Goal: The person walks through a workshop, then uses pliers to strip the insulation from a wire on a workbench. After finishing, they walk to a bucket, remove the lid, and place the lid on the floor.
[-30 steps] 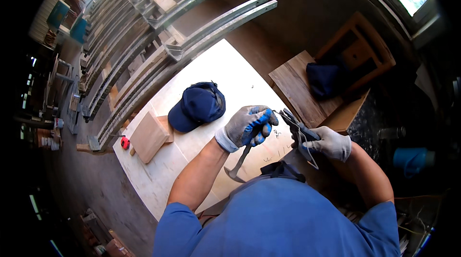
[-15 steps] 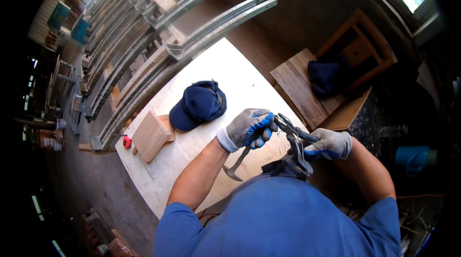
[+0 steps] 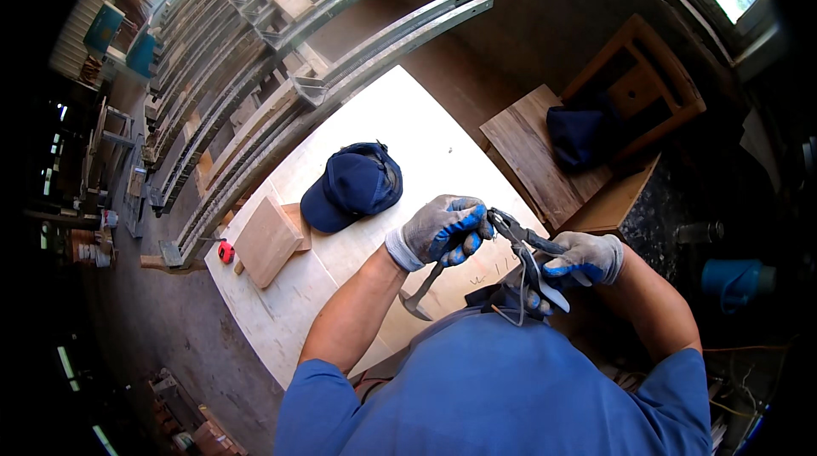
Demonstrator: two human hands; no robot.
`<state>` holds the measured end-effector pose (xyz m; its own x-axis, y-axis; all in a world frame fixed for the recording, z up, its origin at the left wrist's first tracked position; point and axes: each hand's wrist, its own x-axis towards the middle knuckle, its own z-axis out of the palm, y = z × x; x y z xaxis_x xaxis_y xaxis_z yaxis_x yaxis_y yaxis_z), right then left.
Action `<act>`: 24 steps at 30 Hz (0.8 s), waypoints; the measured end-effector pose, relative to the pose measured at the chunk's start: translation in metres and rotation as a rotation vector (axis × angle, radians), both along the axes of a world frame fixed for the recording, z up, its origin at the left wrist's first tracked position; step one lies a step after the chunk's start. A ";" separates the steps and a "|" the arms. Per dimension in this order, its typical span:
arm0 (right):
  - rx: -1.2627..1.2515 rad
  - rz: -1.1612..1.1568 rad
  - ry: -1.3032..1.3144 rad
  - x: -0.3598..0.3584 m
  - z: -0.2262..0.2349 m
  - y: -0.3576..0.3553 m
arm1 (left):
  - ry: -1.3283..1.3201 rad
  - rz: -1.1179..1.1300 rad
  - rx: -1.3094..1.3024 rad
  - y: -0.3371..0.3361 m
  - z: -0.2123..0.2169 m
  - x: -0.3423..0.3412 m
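Both my hands wear grey and blue work gloves and meet above the near edge of a pale wooden board (image 3: 408, 128). My left hand (image 3: 441, 229) is closed around the handle of a hammer (image 3: 420, 293), whose metal head hangs down toward my chest. My right hand (image 3: 584, 258) grips the handles of dark metal pliers (image 3: 521, 245). The plier jaws point left and touch the fingertips of my left hand. Whether something small sits in the jaws is too fine to tell. A thin wire loop (image 3: 519, 303) dangles below the pliers.
A navy cap (image 3: 353, 185) lies on the board. Small wooden blocks (image 3: 268, 240) and a red tape measure (image 3: 225, 252) rest at its left end. Long curved metal rails (image 3: 281, 90) are stacked beyond. A wooden stool (image 3: 634, 94) with dark cloth (image 3: 580, 134) stands at right.
Both hands have held their tools throughout. The plier jaws have moved closer to my left fingertips, and the hammer head has swung slightly nearer my body.
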<state>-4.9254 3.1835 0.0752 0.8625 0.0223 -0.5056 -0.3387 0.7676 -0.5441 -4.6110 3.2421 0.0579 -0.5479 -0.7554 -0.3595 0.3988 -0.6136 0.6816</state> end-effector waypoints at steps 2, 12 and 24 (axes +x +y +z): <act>0.010 0.000 -0.025 0.000 0.001 0.002 | -0.016 0.001 0.023 0.001 -0.002 0.001; 0.319 -0.195 -0.309 0.019 -0.011 0.051 | -0.177 0.047 -0.115 -0.001 0.014 -0.002; 0.253 -0.287 -0.176 0.010 0.005 0.046 | -0.216 0.098 -0.082 -0.010 0.015 -0.012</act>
